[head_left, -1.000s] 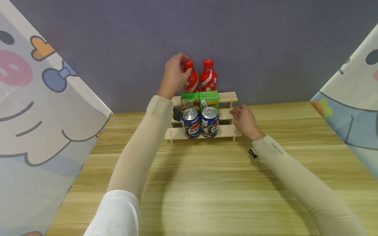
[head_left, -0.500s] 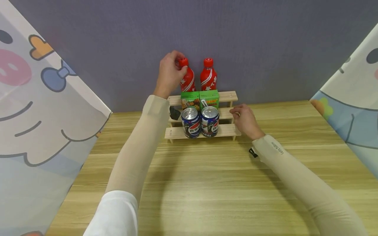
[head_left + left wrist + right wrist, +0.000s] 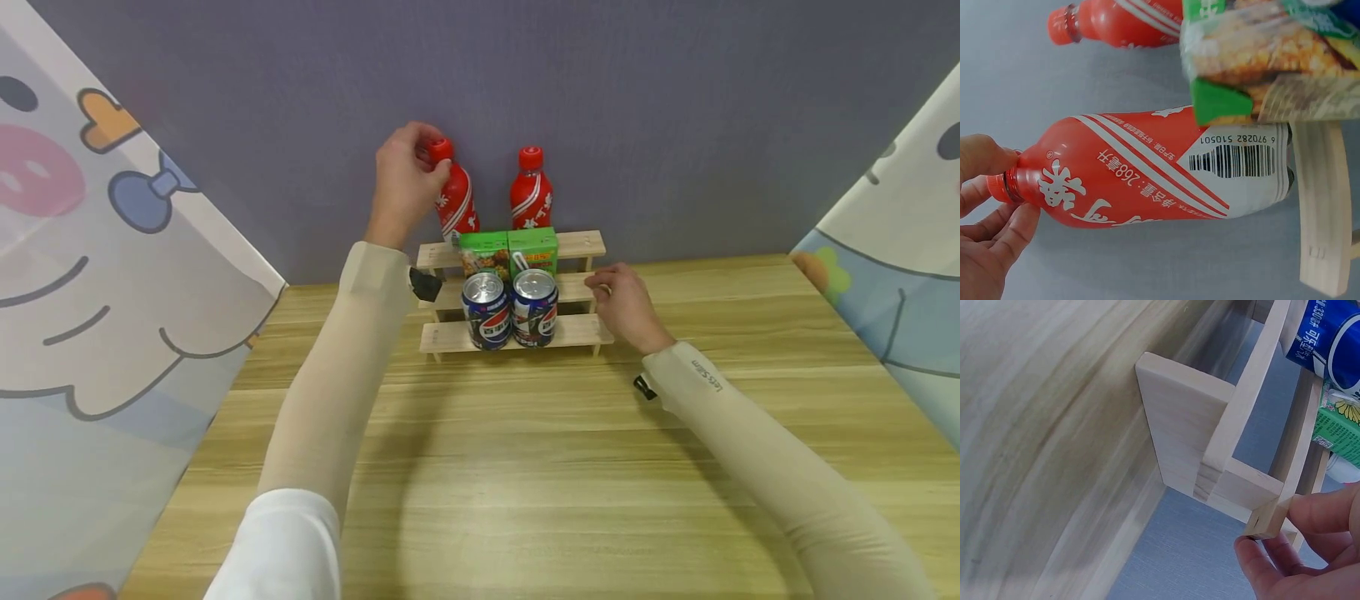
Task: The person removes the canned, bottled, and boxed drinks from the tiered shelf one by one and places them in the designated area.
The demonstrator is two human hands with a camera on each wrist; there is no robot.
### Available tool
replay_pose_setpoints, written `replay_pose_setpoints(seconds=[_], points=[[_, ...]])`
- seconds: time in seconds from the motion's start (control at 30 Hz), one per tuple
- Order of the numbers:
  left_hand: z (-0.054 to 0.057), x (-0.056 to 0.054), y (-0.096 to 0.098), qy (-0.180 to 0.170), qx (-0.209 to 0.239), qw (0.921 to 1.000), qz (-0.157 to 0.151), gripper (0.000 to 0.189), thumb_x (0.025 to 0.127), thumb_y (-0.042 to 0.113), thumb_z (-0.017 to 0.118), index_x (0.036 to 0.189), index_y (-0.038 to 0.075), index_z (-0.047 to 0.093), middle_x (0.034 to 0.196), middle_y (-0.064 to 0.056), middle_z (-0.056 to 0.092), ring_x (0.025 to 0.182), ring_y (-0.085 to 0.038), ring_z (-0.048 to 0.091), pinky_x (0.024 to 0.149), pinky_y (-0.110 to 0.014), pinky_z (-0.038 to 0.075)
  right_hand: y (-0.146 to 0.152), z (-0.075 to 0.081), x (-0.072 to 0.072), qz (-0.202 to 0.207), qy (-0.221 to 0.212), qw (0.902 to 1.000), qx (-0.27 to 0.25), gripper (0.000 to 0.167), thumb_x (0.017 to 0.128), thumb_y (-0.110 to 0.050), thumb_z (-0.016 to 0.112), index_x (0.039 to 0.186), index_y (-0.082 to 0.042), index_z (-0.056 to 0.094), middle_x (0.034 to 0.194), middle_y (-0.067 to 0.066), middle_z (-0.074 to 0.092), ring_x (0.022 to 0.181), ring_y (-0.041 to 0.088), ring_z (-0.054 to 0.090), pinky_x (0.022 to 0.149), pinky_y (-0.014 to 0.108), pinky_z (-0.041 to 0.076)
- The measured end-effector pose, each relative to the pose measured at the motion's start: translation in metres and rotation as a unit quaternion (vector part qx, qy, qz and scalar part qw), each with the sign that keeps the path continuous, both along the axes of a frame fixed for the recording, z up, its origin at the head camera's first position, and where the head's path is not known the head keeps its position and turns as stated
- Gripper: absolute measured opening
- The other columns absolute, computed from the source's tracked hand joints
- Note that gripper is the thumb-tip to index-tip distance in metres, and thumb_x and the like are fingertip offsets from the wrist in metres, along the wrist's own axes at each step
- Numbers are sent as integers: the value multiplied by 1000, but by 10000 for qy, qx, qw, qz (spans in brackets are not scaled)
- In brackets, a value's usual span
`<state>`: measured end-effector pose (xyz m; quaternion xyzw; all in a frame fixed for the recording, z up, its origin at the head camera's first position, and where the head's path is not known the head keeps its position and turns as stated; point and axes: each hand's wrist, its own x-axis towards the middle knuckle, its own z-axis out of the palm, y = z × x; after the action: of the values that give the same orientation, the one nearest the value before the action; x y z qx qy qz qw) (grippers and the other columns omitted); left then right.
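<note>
left hand (image 3: 400,179) pinches the left red cola bottle (image 3: 458,202) by its neck, leaning left at the far tier (image 3: 581,244) of the wooden rack (image 3: 581,330); right hand (image 3: 628,308) grips the middle tier (image 3: 573,289); apparently shifting the bottle, which calls for righting it

Left bottle (image 3: 457,202): red, white diagonal stripes, white lettering, black barcode on a white patch. Right bottle (image 3: 531,202): matching red and white. Cans (image 3: 535,321): dark blue, silver-topped, bearing a red, white and blue emblem. Cartons (image 3: 533,247): bright green; their artwork, partly hidden from my position, appears golden brown. Rack (image 3: 577,332): pale, plain wood. Worktop (image 3: 510,467): yellowish brown, streaked grain. Wall (image 3: 300,125): blue-grey. Arm sleeves (image 3: 326,375): beige. Left side panel (image 3: 127,308): white, cartoon-printed in pink, blue and orange.
</note>
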<state>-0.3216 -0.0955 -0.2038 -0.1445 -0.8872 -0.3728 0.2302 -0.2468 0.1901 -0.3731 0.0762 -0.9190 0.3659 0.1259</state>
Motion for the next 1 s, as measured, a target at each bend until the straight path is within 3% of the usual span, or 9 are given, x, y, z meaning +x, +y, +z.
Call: replay_pose_setpoints(seconds=[0.33,0.57,0.77,1.0], points=[[1,6,-23,-132,88,9997,175,33,90,19,63,120,8,57,114,-4,57,95,-14,54,82,-21,47,0,1,-1,25,-127,9999,8,24,91,6,49,109,9,64,116,23,51,110,41,46,94,51,36],[-4,11,-43,213,-41,9995,243,27,88,14,62,113,4,61,107,-6,60,89,-14,55,79,-20,47,1,-1,-2,54,-81,9999,39,23,91,6,50,109,9,65,116,23,51,110,41,47,94,51,37],[-3,15,-54,381,-160,9987,296,27,87,12,62,112,2,61,105,-8,60,87,-15,56,78,-22,48,5,1,0,33,-85,9999,120,24,93,5,48,111,8,64,118,24,50,111,42,46,93,52,37],[-6,19,-69,317,-255,9981,456,27,88,13,61,113,3,61,106,-7,60,87,-13,55,77,-21,48,4,1,0,50,-71,9999,80,24,92,5,49,110,8,64,118,24,50,110,41,46,92,52,38]])
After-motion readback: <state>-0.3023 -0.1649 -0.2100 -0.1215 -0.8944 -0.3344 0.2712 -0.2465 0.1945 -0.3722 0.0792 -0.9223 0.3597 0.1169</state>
